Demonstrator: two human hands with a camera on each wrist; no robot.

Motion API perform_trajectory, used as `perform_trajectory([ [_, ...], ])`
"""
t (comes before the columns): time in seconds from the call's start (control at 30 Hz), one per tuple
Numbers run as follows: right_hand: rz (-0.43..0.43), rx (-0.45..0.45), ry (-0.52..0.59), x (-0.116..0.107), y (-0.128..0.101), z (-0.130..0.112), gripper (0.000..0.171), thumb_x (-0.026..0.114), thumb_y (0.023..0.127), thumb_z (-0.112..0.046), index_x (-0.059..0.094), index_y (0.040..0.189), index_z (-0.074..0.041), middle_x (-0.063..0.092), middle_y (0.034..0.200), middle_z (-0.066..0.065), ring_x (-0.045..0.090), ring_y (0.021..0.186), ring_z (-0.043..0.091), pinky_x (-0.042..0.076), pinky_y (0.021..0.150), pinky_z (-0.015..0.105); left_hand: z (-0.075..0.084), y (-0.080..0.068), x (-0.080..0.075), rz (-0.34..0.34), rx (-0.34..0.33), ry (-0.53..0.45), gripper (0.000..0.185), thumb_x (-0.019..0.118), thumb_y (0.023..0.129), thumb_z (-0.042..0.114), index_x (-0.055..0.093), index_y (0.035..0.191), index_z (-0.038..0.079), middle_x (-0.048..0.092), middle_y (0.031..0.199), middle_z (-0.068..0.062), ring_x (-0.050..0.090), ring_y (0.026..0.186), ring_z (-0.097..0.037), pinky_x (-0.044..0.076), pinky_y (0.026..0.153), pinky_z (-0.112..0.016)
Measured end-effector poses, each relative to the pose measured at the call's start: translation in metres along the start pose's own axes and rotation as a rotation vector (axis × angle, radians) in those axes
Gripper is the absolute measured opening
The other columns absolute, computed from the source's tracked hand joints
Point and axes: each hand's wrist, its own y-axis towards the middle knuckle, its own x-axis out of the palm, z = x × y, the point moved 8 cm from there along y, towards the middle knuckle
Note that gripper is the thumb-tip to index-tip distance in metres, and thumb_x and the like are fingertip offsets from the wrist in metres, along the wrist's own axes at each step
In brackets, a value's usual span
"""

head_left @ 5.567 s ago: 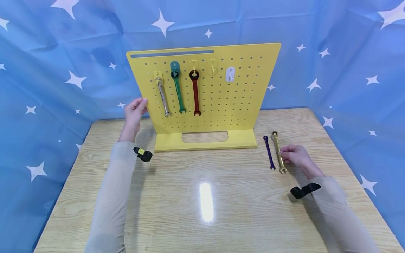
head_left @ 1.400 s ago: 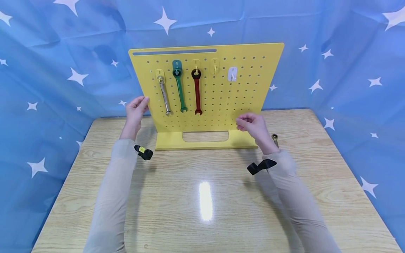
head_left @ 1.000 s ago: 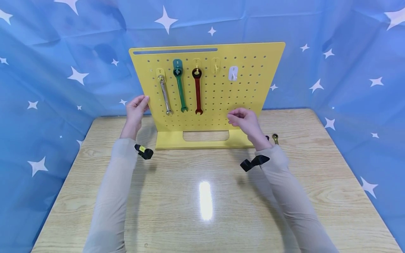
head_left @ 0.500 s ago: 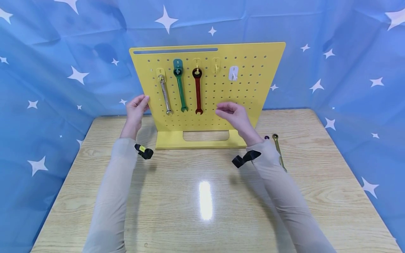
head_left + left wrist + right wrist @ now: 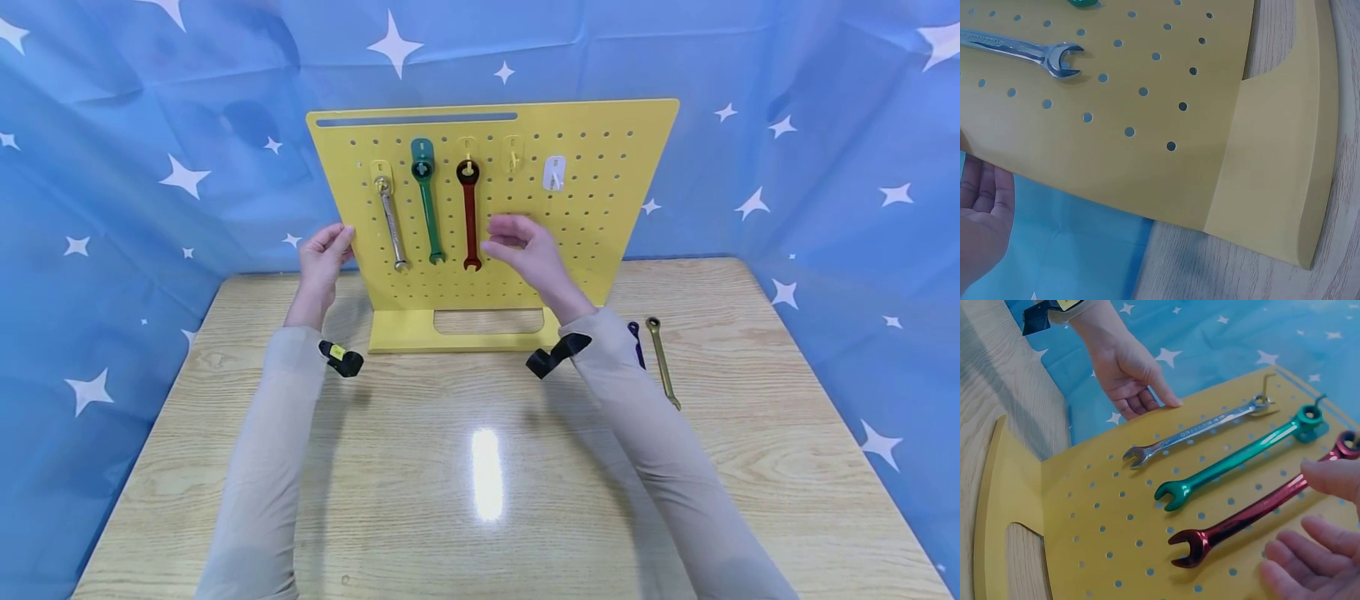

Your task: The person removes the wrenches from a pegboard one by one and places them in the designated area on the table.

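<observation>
Red wrench (image 5: 470,217) hangs on its hook (image 5: 468,148), the right hand (image 5: 531,252) beside it, fingers parted, gripping nothing. A careless brush could knock it loose, or tip the pegboard (image 5: 498,193) should the left hand (image 5: 321,263), pinching its edge, slacken.

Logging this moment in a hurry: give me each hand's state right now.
Left hand: closed, holding the yellow pegboard by its left edge.
Right hand: open, gripping nothing, beside the red wrench; contact cannot be told.

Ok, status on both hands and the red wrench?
Left hand pinching board at edge. Right hand open beside red wrench, touch unclear. Red wrench hung on yellow hook. Nothing seen blocking.
</observation>
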Motion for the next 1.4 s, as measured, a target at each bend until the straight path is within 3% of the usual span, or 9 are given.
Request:
perform_trajectory([
  [0.33, 0.015, -0.016, 0.012, 0.011, 0.013, -0.001, 0.041, 0.071, 0.083, -0.004, 0.057, 0.122, 0.001, 0.061, 0.117, 0.016, 0.057, 0.104, 0.023, 0.047, 0.091, 0.029, -0.001, 0.000, 0.000, -0.002, -0.003, -0.009, 0.011, 0.067, 0.087, 0.010, 0.070, 0.078, 0.016, 0.067, 0.075, 0.004, 0.062, 0.069, -0.008, 0.053, 0.070, -0.019],
  [0.83, 0.095, 0.042, 0.037, 0.023, 0.024, 0.001, 0.032, 0.069, 0.083, 0.001, 0.061, 0.114, 0.003, 0.064, 0.107, 0.017, 0.060, 0.092, 0.021, 0.050, 0.082, 0.025, 0.000, 0.000, -0.001, -0.002, 0.002, -0.010, 0.011, 0.068, 0.086, 0.010, 0.070, 0.078, 0.017, 0.067, 0.075, 0.004, 0.063, 0.069, -0.008, 0.053, 0.070, -0.019],
  [1.13, 0.142, 0.054, 0.063, 0.023, 0.023, 0.001, 0.020, 0.066, 0.086, -0.001, 0.064, 0.104, 0.007, 0.063, 0.088, 0.004, 0.056, 0.078, 0.010, 0.049, 0.073, 0.020, 0.000, 0.001, 0.000, -0.006, 0.010, -0.015, 0.013, 0.067, 0.087, 0.009, 0.070, 0.077, 0.017, 0.067, 0.075, 0.004, 0.062, 0.068, -0.008, 0.053, 0.067, -0.018],
  [1.4, 0.149, 0.037, 0.076, 0.021, 0.019, 0.000, 0.015, 0.066, 0.086, -0.001, 0.065, 0.099, 0.008, 0.062, 0.079, -0.001, 0.057, 0.073, 0.009, 0.055, 0.075, 0.028, 0.001, 0.000, 0.000, -0.013, 0.025, -0.020, 0.015, 0.066, 0.087, 0.008, 0.070, 0.076, 0.017, 0.066, 0.074, 0.004, 0.062, 0.067, -0.008, 0.053, 0.066, -0.019],
])
